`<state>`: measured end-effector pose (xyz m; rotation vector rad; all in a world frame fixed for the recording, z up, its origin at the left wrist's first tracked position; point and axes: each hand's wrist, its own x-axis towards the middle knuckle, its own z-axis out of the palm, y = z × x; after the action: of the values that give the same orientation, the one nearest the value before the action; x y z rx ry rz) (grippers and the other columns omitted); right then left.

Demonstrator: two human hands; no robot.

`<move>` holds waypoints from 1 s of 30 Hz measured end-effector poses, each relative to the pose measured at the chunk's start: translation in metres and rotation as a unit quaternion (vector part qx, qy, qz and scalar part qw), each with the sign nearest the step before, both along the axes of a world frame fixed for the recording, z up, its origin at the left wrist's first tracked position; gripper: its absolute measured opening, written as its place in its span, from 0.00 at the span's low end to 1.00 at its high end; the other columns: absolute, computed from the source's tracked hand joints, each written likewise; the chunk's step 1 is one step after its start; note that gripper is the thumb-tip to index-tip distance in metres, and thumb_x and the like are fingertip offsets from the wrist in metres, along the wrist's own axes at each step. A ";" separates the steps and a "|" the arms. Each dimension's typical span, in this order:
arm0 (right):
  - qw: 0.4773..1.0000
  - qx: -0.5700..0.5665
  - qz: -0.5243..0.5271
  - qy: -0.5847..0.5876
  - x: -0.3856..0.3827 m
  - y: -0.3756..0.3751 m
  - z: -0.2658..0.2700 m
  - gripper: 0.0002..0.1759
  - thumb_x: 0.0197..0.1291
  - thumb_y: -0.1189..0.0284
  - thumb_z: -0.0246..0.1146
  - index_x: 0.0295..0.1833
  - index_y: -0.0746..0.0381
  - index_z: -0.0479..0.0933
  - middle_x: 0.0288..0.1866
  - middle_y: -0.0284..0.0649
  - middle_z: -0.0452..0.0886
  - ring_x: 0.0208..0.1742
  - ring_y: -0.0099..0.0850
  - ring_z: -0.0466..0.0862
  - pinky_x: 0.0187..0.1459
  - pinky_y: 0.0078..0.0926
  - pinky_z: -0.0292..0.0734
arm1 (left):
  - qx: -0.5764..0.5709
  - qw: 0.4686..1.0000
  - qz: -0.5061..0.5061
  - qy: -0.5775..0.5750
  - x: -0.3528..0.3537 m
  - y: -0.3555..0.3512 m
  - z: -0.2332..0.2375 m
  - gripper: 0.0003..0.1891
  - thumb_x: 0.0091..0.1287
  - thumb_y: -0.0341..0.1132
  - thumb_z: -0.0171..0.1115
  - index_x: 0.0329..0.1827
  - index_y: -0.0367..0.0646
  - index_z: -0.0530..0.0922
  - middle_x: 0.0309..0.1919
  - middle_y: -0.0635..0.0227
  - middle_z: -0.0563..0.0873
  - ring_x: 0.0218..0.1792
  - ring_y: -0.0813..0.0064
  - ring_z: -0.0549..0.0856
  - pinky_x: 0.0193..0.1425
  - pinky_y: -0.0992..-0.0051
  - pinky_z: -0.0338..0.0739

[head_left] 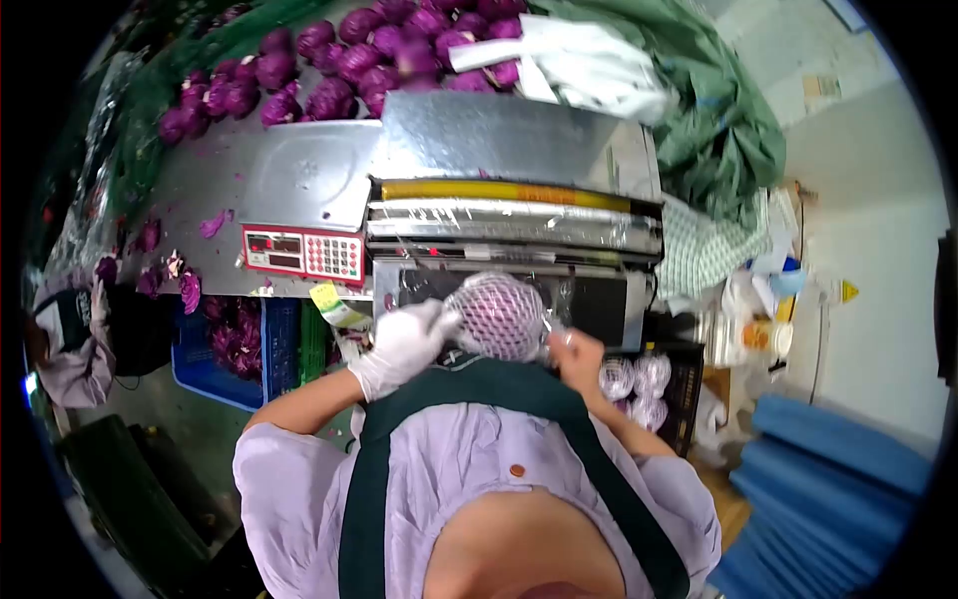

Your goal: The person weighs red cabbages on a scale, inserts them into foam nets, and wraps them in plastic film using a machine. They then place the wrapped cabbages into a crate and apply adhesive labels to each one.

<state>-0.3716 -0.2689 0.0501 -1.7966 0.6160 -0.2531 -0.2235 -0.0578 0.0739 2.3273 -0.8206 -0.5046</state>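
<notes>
A purple cabbage (499,316) in a white foam net and clear film is held in front of my chest, over the near edge of the wrapping machine (519,225). My left hand (409,342), in a white glove, has its fingers closed at the cabbage's left side, on the film. My bare right hand (574,354) is closed in a pinch at its right side, on the edge of the film. To the left of the machine is a red and white scale (304,254) with a metal plate.
Loose purple cabbages (369,60) are piled at the back of the metal table. A blue crate (215,361) holds purple leaves. Netted cabbages fill part of a black box (683,384) at right. A co-worker (75,344) is at far left.
</notes>
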 end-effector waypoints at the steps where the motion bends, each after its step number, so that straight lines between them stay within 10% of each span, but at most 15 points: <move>1: 0.997 0.026 -0.068 -0.006 0.010 -0.003 0.009 0.21 0.57 0.65 0.63 0.17 0.64 0.67 0.13 0.27 0.60 0.20 0.14 0.58 0.20 0.19 0.53 | -0.023 1.000 0.018 0.008 0.005 0.002 0.000 0.19 0.66 0.49 0.48 0.30 0.41 0.74 0.23 0.49 0.79 0.29 0.50 0.80 0.32 0.59 0.73; 4: 0.981 -0.153 -0.123 0.015 0.018 -0.033 -0.036 0.25 0.56 0.66 0.63 0.14 0.65 0.60 0.11 0.36 0.58 0.18 0.23 0.52 0.18 0.26 0.51 | -0.042 0.985 0.111 -0.123 0.046 0.008 -0.048 0.16 0.66 0.44 0.51 0.27 0.41 0.74 0.18 0.52 0.78 0.23 0.51 0.79 0.24 0.59 0.72; 9: 0.880 -0.474 0.013 -0.037 0.019 -0.023 -0.092 0.06 0.50 0.73 0.58 0.24 0.62 0.70 0.20 0.42 0.73 0.22 0.40 0.78 0.20 0.35 0.71 | 0.091 0.960 -0.035 -0.261 0.044 -0.037 -0.094 0.13 0.66 0.43 0.51 0.28 0.46 0.74 0.14 0.61 0.78 0.18 0.60 0.81 0.20 0.62 0.73; 15: 0.894 -0.427 -0.020 -0.133 0.014 -0.010 -0.087 0.03 0.45 0.76 0.57 0.26 0.63 0.69 0.22 0.41 0.71 0.23 0.39 0.77 0.22 0.30 0.71 | -0.151 0.969 -0.195 0.027 0.037 -0.066 -0.097 0.09 0.59 0.38 0.54 0.37 0.44 0.76 0.28 0.58 0.81 0.32 0.61 0.82 0.35 0.68 0.75; 16: 0.885 -0.432 -0.004 -0.174 0.011 -0.010 -0.081 0.04 0.44 0.76 0.58 0.25 0.63 0.68 0.21 0.41 0.69 0.22 0.38 0.76 0.20 0.30 0.69 | -0.182 0.962 -0.154 -0.130 0.024 -0.059 -0.078 0.08 0.60 0.36 0.54 0.37 0.42 0.75 0.33 0.57 0.80 0.37 0.62 0.80 0.39 0.69 0.74; 18: 0.857 -0.449 0.006 -0.251 0.007 -0.009 -0.056 0.08 0.44 0.77 0.60 0.22 0.62 0.65 0.18 0.39 0.64 0.18 0.35 0.71 0.18 0.29 0.65 | -0.329 0.920 -0.172 0.126 0.017 -0.062 -0.066 0.09 0.62 0.37 0.54 0.37 0.40 0.73 0.38 0.62 0.77 0.41 0.69 0.76 0.48 0.74 0.70; 21: 0.839 -0.369 0.079 -0.392 -0.013 -0.021 0.014 0.19 0.44 0.69 0.70 0.20 0.62 0.64 0.16 0.37 0.65 0.14 0.32 0.68 0.15 0.25 0.61 | -0.300 0.684 -0.173 0.642 -0.012 -0.073 -0.021 0.08 0.64 0.36 0.53 0.36 0.40 0.73 0.42 0.66 0.74 0.45 0.75 0.72 0.55 0.76 0.64; 23: 0.859 -0.349 0.140 -0.348 -0.029 -0.049 0.074 0.21 0.42 0.66 0.73 0.20 0.61 0.66 0.16 0.36 0.68 0.14 0.26 0.68 0.15 0.23 0.61 | -0.184 0.649 -0.228 0.702 -0.022 -0.092 -0.006 0.08 0.62 0.36 0.56 0.34 0.40 0.73 0.40 0.68 0.75 0.44 0.78 0.72 0.52 0.77 0.65; 25: 0.928 0.026 0.076 -0.363 -0.016 -0.057 0.092 0.22 0.38 0.61 0.75 0.20 0.60 0.67 0.15 0.35 0.69 0.13 0.23 0.68 0.16 0.21 0.63 | -0.099 0.637 -0.311 0.698 -0.036 -0.120 0.008 0.07 0.63 0.35 0.57 0.34 0.39 0.74 0.39 0.69 0.75 0.40 0.78 0.74 0.48 0.78 0.68; 30: 0.896 -0.029 0.383 -0.223 0.004 0.001 0.062 0.20 0.39 0.61 0.73 0.31 0.62 0.75 0.31 0.39 0.80 0.29 0.36 0.80 0.30 0.28 0.72 | 0.025 0.595 -0.118 0.794 -0.090 -0.154 -0.046 0.09 0.63 0.32 0.53 0.44 0.40 0.75 0.47 0.63 0.76 0.39 0.73 0.77 0.45 0.78 0.72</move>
<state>-0.3674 -0.2683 0.1124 -1.8153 -0.4406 -0.1290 -0.3136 -0.2118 0.0279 0.8746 -0.1032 -2.1829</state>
